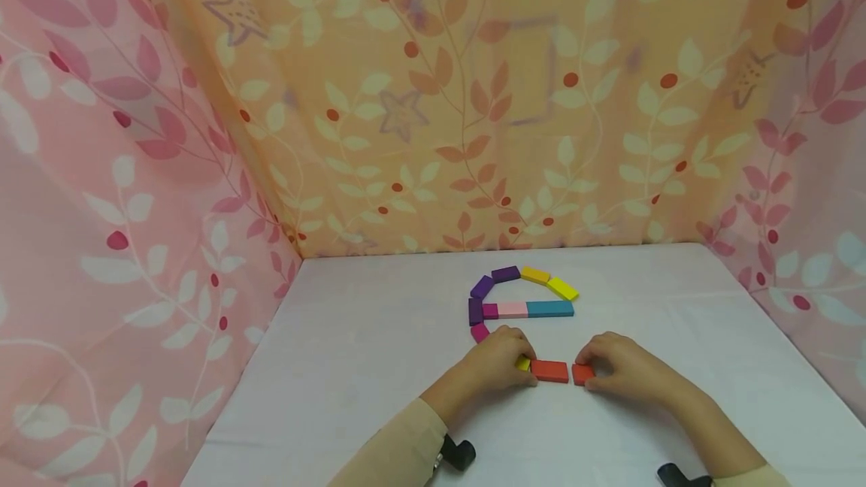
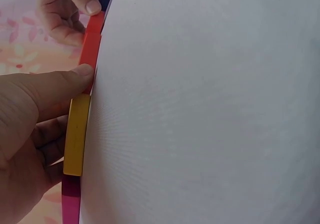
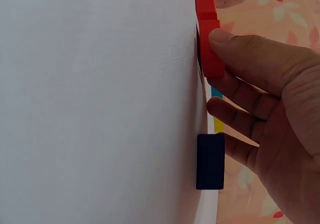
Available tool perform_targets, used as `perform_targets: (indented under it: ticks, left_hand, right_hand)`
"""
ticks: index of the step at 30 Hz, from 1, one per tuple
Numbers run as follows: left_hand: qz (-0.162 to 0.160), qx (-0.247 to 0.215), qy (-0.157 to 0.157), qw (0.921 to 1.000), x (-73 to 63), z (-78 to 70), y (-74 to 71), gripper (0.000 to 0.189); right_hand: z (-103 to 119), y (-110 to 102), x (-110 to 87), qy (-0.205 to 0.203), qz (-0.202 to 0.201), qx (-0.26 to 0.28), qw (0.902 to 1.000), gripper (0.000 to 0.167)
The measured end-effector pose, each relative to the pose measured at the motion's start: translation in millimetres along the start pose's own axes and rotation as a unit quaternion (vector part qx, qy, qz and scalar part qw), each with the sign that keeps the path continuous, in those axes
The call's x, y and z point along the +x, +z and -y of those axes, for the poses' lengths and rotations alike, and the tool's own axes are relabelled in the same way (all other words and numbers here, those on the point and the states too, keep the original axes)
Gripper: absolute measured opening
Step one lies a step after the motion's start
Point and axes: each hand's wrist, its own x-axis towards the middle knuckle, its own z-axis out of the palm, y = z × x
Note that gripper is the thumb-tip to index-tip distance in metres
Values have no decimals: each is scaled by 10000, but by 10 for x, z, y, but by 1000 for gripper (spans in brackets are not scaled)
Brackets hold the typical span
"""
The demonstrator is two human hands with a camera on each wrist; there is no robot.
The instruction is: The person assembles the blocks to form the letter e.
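My left hand (image 1: pixel 497 359) pinches the left end of the longer red block (image 1: pixel 549 371), thumb on its near side. To the right, my right hand (image 1: pixel 625 370) holds a shorter red block (image 1: pixel 582 375) between thumb and fingers. A narrow gap separates the two red blocks in the head view. A yellow block (image 2: pixel 77 134) lies end to end with the longer red one, partly covered by the left hand in the head view. Beyond it comes a magenta block (image 2: pixel 71 199). Beneath the right hand's fingers a dark navy block (image 3: pixel 210 161) shows in the right wrist view.
Behind the hands, purple blocks (image 1: pixel 505 274), an orange-yellow block (image 1: pixel 535 275) and a bright yellow block (image 1: pixel 563 288) form an arc. A straight row with a pink block (image 1: pixel 512 310) and a blue block (image 1: pixel 551 310) crosses it. Patterned curtains surround the white table (image 1: pixel 338 337).
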Motion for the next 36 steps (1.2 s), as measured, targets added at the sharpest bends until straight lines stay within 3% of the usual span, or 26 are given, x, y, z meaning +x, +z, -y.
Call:
perform_targets:
  ticks: [14,30,36]
  left_hand:
    - [-19,158,-9,9999,30,-27,-6,32]
    - [60,68,-176,9998,-3,-62,-20,31]
    - [43,5,-168,9998,-9,-64,-36,31]
  right_hand:
    - [39,9,60,11,-7,17,10000,26]
    - [22,61,95,15,54,7,10000,27]
    - [-2,-12,54,-33,13,-33,10000,28]
